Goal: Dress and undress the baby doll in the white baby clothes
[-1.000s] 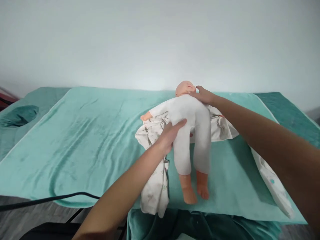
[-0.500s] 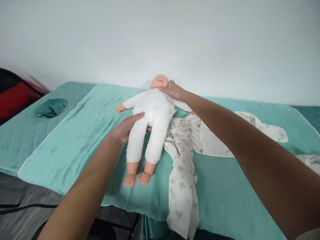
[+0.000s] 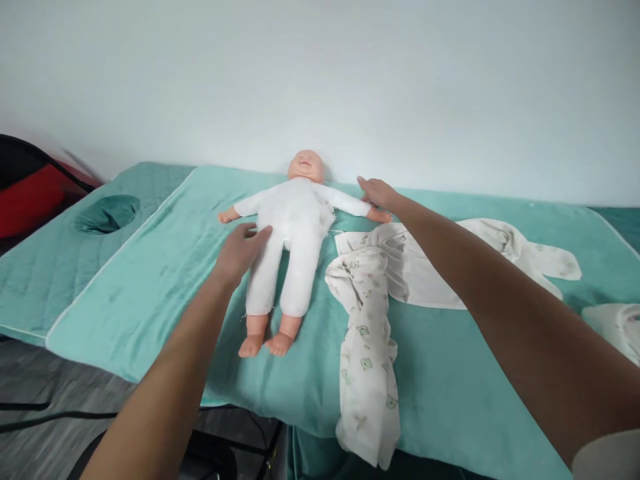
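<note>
A baby doll [image 3: 295, 220] with a white cloth body lies on its back on the green bed cover, head toward the wall, arms spread. My left hand [image 3: 241, 250] is open beside the doll's hip, its thumb tip against or just over the body; contact is unclear. My right hand [image 3: 379, 193] is open above the doll's outstretched hand at the right, holding nothing. Printed baby trousers [image 3: 367, 340] lie right of the doll, hanging toward the front edge. A white baby top [image 3: 427, 280] lies behind my right forearm, partly hidden by it.
The green-covered massage bed [image 3: 125, 320] runs along a pale wall, with a face hole [image 3: 107, 215] at its left end. More white cloth [image 3: 617, 327] lies at the far right. A red and black item [image 3: 35, 200] stands at the left; black cables [image 3: 55, 417] cross the floor.
The doll has been lowered flat onto the bed, slightly left. My right hand has let go near its neck and moved right; my left hand has come out from between its legs.
</note>
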Tool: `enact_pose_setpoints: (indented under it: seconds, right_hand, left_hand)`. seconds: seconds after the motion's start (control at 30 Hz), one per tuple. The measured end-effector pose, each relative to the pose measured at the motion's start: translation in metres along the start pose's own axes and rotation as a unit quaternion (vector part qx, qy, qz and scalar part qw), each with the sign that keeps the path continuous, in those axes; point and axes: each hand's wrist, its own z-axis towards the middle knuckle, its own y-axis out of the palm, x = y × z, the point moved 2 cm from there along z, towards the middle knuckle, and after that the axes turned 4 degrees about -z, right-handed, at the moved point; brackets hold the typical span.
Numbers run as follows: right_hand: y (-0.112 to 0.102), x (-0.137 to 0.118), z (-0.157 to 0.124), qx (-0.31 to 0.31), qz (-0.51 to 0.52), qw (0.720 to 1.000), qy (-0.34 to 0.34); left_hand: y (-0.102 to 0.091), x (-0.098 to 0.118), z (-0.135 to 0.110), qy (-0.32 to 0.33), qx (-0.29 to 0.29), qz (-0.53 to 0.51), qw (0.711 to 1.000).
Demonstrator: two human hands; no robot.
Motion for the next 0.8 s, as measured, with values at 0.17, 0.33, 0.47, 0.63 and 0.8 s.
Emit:
enact_pose_setpoints:
  seconds: [0.17, 0.33, 0.47, 0.63, 0.8]
  right_hand:
    - [-0.039, 0.086, -0.068, 0.001, -0.151, 0.987, 0.047]
    - [-0.057, 0.105, -0.146, -0.045, -0.271, 0.961, 0.006]
    - [-0.069, 0.077, -0.202, 0.041, -0.234, 0.968, -0.074]
    - [-0.09, 0.011, -0.288, 0.022, -0.046, 0.962, -0.267]
    - [-0.11, -0.033, -0.375, -0.017, -0.045, 0.924, -0.378]
  left_hand:
    - [0.049, 0.026, -0.106, 0.147, -0.122, 0.144, 0.971]
    - [0.13, 0.001, -0.168, 0.138, -0.243, 0.252, 0.927]
    - [0.15, 0.021, -0.189, 0.267, -0.294, 0.179, 0.9]
    - [0.143, 0.075, -0.229, 0.478, -0.177, 0.07, 0.857]
    - [0.144, 0.1, -0.242, 0.525, -0.054, 0.145, 0.837]
